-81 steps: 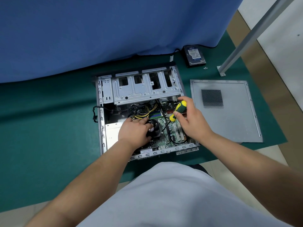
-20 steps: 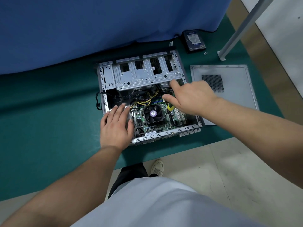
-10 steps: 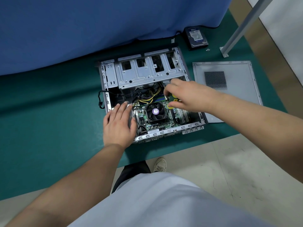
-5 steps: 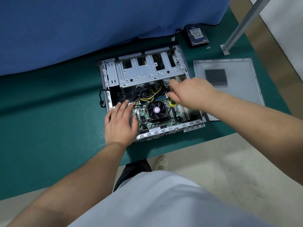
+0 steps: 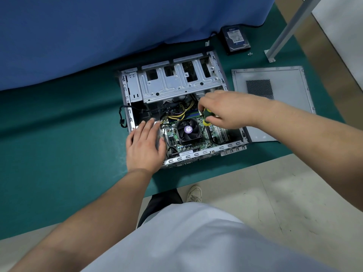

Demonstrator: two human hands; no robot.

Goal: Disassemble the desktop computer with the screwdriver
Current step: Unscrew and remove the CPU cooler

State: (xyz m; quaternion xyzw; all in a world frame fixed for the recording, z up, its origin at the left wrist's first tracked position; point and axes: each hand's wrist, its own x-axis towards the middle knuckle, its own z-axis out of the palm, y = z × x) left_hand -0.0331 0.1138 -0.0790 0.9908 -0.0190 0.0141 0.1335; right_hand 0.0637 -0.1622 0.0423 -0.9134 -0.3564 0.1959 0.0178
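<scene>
The desktop computer (image 5: 182, 112) lies on its side on the green-covered bench (image 5: 59, 154), open face up, with the drive cage (image 5: 176, 81) at the far end and the motherboard (image 5: 196, 142) at the near end. The CPU fan (image 5: 188, 130) sits at the centre of the board, with yellow and black cables (image 5: 176, 114) just beyond it.

The left hand (image 5: 144, 146) lies flat, fingers straight and together, resting on the near-left corner of the chassis; it holds nothing. The right hand (image 5: 225, 110) reaches in from the right with fingers curled around the yellow-and-green handle of the screwdriver (image 5: 207, 116), which stands above the board just right of the fan. The tip is hidden behind the hand and handle.

The removed side panel (image 5: 275, 99) lies flat on the bench to the right of the chassis, partly under the right forearm. A hard drive (image 5: 235, 39) rests at the far edge, near the blue curtain (image 5: 98, 26), with small screws (image 5: 249, 54) just beside it
</scene>
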